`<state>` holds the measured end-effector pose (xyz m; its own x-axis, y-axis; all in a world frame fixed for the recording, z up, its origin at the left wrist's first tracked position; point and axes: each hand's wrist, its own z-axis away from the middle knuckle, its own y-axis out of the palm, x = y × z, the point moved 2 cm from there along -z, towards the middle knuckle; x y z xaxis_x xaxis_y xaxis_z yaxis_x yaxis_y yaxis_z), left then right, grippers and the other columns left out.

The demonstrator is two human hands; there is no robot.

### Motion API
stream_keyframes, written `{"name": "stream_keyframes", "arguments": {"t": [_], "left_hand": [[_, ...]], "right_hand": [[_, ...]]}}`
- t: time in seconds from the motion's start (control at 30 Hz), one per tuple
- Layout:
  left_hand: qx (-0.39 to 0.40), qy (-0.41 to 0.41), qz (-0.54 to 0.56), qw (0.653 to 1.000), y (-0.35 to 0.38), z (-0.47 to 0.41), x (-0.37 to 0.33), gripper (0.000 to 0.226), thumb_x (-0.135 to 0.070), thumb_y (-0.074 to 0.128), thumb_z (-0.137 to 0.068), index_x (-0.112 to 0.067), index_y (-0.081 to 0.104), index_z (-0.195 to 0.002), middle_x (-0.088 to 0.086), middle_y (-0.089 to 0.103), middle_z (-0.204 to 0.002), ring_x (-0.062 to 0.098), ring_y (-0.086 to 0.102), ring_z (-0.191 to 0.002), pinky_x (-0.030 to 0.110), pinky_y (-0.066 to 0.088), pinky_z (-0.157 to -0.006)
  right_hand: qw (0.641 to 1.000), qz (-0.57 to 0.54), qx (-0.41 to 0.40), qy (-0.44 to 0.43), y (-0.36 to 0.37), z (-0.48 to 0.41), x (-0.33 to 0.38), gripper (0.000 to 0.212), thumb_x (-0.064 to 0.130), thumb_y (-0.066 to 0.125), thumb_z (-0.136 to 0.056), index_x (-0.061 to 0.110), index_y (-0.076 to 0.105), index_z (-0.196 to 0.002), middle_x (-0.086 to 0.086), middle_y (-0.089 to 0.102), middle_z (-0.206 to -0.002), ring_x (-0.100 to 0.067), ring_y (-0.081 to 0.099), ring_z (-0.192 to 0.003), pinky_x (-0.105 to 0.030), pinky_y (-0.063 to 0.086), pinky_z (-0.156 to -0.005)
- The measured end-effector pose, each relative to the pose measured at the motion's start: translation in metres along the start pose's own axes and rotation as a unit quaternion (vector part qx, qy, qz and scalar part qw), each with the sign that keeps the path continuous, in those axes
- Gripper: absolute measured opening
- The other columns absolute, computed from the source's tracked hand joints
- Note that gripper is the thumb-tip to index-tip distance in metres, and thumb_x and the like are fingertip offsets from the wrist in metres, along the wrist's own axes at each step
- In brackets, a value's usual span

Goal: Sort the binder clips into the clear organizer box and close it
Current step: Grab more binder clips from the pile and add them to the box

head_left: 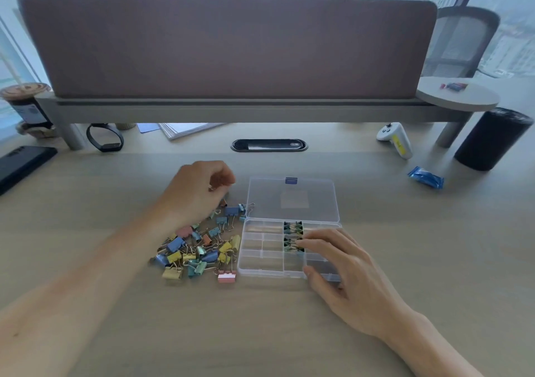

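Head view. Clear organizer box (262, 261) sat open mid-table (260, 333), lid (292, 200) laid flat at 12 o'clock of the base, blue latch (291, 180) on the lid's far edge. Middle column of the base held a few sorted clips (293, 232), dark green and teal. Other compartments looked bare.

Loose pile of binder clips (199, 249) lay at 9 o'clock of the box, just beside its left wall: blue, yellow, teal, orange, mixed sizes. One pink clip (226, 277) sat at the pile's 5 o'clock edge, near the box's front-left corner.

Left hand (199, 191) was over the pile's 12 o'clock end, fingers curled in, pinching a small clip (212, 188); only a wire glint showed, colour unclear.

Right hand (338, 264) came in from 5 o'clock, fingers straight and slightly spread, tips touching the sorted clips, thumb against the box's front wall.

Rest, around the table: wristband (104, 138) at 10 o'clock, papers (185, 130) at 11, cable slot (269, 145) at 12, white controller (396, 141) at 1, blue packet (426, 177) and black bin (492, 139) at 2. Divider screen (231, 46) stood behind.
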<state>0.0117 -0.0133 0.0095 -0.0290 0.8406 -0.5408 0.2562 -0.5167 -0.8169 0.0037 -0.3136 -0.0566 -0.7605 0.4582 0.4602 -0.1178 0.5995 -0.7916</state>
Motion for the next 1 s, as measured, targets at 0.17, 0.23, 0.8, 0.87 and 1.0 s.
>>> {"name": "stream_keyframes", "arguments": {"t": [0.17, 0.23, 0.8, 0.87, 1.0], "left_hand": [[0.012, -0.019, -0.126, 0.992, 0.014, -0.019, 0.022, 0.023, -0.023, 0.057, -0.101, -0.025, 0.067, -0.122, -0.003, 0.068, -0.123, 0.02, 0.058, -0.117, 0.039, 0.046, -0.101], [0.01, -0.022, -0.17, 0.985, 0.02, -0.025, 0.017, 0.026, -0.03, 0.055, -0.101, -0.025, 0.069, -0.122, -0.002, 0.072, -0.119, 0.021, 0.06, -0.114, 0.041, 0.046, -0.102], [0.129, 0.001, -0.201, 0.971, 0.027, -0.041, 0.001, 0.041, 0.004, 0.068, -0.086, -0.027, 0.077, -0.112, -0.001, 0.072, -0.116, 0.021, 0.066, -0.105, 0.032, 0.054, -0.089], [0.132, 0.015, -0.199, 0.971, 0.028, -0.043, 0.0, 0.041, 0.006, 0.068, -0.085, -0.026, 0.077, -0.109, 0.0, 0.072, -0.112, 0.02, 0.068, -0.097, 0.031, 0.056, -0.083], [0.155, 0.045, -0.209, 0.964, 0.031, -0.045, -0.002, 0.027, -0.004, 0.068, -0.086, -0.026, 0.072, -0.102, -0.003, 0.069, -0.104, 0.017, 0.063, -0.092, 0.029, 0.05, -0.076]], "right_hand": [[1.0, 0.0, -0.015, -0.011, -0.001, 0.0, 0.004, 0.03, 0.035, 0.061, -0.1, 0.024, 0.069, -0.127, 0.019, 0.058, -0.131, -0.005, 0.055, -0.125, -0.023, 0.048, -0.102], [1.0, -0.002, -0.017, -0.012, -0.002, 0.001, 0.004, 0.029, 0.034, 0.062, -0.099, 0.024, 0.069, -0.126, 0.018, 0.059, -0.131, -0.005, 0.055, -0.126, -0.024, 0.048, -0.102], [0.999, 0.016, -0.03, 0.006, -0.002, 0.002, 0.002, 0.03, 0.036, 0.059, -0.1, 0.022, 0.069, -0.125, 0.016, 0.059, -0.13, -0.008, 0.054, -0.127, -0.029, 0.049, -0.101], [0.999, 0.018, -0.03, 0.01, -0.002, 0.002, 0.003, 0.032, 0.038, 0.059, -0.1, 0.022, 0.068, -0.126, 0.016, 0.059, -0.131, -0.007, 0.053, -0.129, -0.029, 0.049, -0.101], [0.999, 0.022, -0.025, 0.018, -0.003, 0.002, 0.003, 0.033, 0.041, 0.056, -0.101, 0.025, 0.067, -0.128, 0.018, 0.058, -0.132, -0.005, 0.052, -0.129, -0.027, 0.047, -0.103]]}}
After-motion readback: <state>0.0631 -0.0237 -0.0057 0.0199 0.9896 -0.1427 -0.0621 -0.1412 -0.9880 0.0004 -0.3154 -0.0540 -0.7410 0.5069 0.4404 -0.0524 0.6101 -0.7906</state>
